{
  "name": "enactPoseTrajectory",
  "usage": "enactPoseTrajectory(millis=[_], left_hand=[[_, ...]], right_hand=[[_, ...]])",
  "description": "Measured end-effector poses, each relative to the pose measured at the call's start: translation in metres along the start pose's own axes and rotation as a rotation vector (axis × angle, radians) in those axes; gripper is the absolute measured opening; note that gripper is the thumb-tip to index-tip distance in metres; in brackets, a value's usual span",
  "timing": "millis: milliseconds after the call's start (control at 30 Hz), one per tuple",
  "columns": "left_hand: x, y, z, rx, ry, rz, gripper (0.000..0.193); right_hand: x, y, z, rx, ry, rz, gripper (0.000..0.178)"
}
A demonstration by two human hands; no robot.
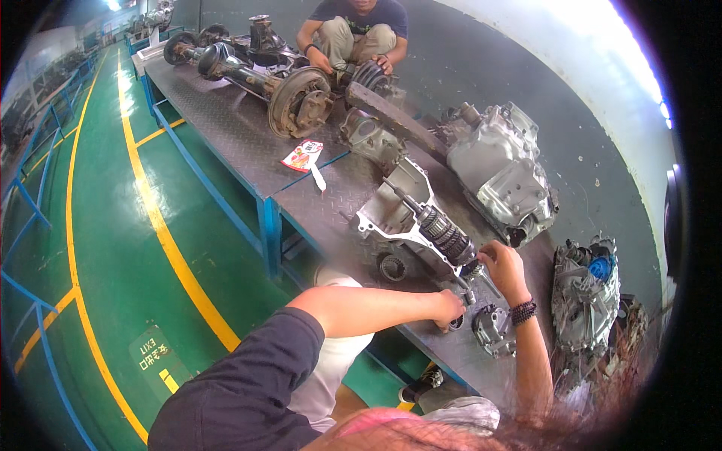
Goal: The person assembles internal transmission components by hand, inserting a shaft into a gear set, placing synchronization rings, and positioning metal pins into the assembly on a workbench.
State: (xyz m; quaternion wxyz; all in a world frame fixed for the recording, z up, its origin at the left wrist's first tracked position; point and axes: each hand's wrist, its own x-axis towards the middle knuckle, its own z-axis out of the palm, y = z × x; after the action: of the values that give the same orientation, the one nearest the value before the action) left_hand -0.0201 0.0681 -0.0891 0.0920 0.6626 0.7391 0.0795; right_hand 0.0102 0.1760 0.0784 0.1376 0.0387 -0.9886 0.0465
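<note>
My left hand [449, 309] is by the near edge of the metal bench, its fingers closed around a small dark ring-shaped part [456, 323]. My right hand [504, 269] has bent fingers at the near end of a gear shaft [445, 234]; what the fingertips hold is hidden. That shaft, with several gears stacked along it, lies across an open silver gearbox housing [391, 214]. Between my hands a short metal shaft piece [468, 289] is visible. A small cast metal cover [493, 329] lies next to my right wrist. A toothed ring [392, 267] rests beside the housing.
The bench [320, 207] carries a printed hand fan [304, 156], an axle with a brake drum [297, 101], and a large gearbox [504, 161]. Another gearbox [588, 293] stands right. A person [359, 34] crouches at the far end, hands on a ribbed part. Blue rails line the green floor.
</note>
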Motion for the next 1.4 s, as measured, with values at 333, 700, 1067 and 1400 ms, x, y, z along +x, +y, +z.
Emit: enactPoseTrajectory(millis=[333,700,1067,1400], left_hand=[[0.002,0.000,0.009,0.027,0.024,-0.002,0.084],[-0.004,0.001,0.005,0.009,0.043,-0.005,0.086],[0.002,0.004,-0.004,0.007,-0.030,-0.010,0.083],[0.006,0.004,0.000,0.036,-0.021,-0.002,0.080]], right_hand=[[-0.001,-0.007,0.018,-0.207,0.089,-0.014,0.029],[-0.001,-0.003,-0.002,-0.003,-0.004,-0.097,0.020],[-0.007,-0.004,-0.006,-0.102,0.060,-0.180,0.011],[-0.001,0.006,-0.007,-0.281,-0.040,-0.284,0.013]])
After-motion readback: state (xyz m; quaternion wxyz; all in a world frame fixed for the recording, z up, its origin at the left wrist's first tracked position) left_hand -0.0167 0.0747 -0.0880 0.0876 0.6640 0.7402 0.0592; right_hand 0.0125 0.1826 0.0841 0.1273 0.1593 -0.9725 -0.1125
